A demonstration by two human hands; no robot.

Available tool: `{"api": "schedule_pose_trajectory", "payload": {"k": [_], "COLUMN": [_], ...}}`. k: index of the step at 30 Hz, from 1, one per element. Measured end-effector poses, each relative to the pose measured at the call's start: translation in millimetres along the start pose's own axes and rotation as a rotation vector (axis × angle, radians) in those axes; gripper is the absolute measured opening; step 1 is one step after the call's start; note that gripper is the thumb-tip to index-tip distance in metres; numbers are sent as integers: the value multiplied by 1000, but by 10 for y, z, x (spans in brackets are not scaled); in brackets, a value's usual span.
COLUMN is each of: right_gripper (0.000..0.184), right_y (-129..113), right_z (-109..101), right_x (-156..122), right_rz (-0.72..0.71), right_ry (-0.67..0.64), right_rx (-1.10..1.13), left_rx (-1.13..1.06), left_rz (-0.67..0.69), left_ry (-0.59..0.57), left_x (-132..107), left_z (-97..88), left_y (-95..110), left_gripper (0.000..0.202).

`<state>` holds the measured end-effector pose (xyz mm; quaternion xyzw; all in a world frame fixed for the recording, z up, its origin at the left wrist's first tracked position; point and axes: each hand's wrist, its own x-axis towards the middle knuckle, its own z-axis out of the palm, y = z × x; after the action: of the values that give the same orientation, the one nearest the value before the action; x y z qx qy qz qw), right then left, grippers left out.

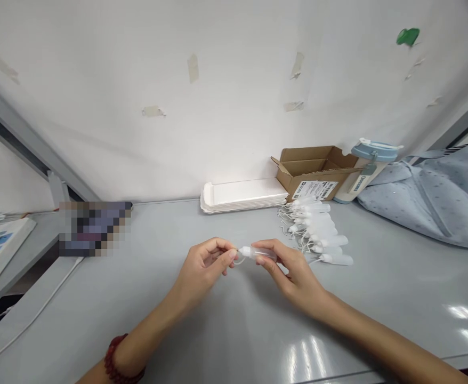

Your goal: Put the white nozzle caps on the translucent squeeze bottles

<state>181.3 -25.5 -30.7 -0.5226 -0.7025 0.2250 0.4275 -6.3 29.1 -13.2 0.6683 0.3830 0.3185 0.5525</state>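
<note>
A small clear squeeze bottle [264, 253] with a white collar and narrow tip lies level above the table, pointing left. My right hand [288, 266] is closed around its body, thumb below and fingers on top. At the tip, my left hand [210, 261] is closed in a pinch. A thin white strap [240, 262] curves from the collar to these fingertips; whatever is at its end is hidden. To the right, a pile of similar bottles [317, 229] with white tops and curled straps rests on the table.
Behind the hands, a stack of flat white boxes [245, 193] lies along the wall. Beside it are an open cardboard box [317, 173], a blue-lidded tumbler [362, 176] and a light blue cloth bag [429, 197]. A blurred-out device [98, 229] with a white cable [38, 312] is at left.
</note>
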Motion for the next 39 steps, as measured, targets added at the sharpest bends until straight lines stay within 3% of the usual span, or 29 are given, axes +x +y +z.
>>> {"api": "schedule_pose_trajectory", "payload": {"k": [5, 11, 16, 19, 24, 28, 31, 35, 39], "right_gripper": [19, 20, 23, 24, 18, 18, 17, 22, 28], "right_y": [-26, -7, 71, 115, 271, 447, 550, 639, 666], "right_z": [-61, -68, -37, -81, -488, -986, -1265, -1434, -1448], "right_x": [19, 15, 20, 79, 250, 333, 319, 249, 212], "right_rz": [-47, -57, -197, -284, -285, -123, -11, 98, 137], "right_ry": [32, -30, -92, -103, -37, 68, 23, -121, -187], "right_rx": [-63, -98, -221, -381, -586, -694, -718, -713, -713], "left_rx": [-19, 120, 272, 246, 172, 126, 77, 26, 16], "left_rz": [21, 48, 96, 55, -60, -139, -174, -178, -172], "left_ry": [28, 80, 34, 75, 271, 368, 392, 403, 400], "left_x": [5, 8, 67, 140, 310, 437, 496, 507, 476], "left_z": [0, -37, -82, -148, -358, -482, -508, -499, -479], "left_y": [18, 25, -15, -73, -216, -341, -407, -420, -384], "left_gripper": [14, 17, 19, 19, 24, 26, 27, 40, 41]}}
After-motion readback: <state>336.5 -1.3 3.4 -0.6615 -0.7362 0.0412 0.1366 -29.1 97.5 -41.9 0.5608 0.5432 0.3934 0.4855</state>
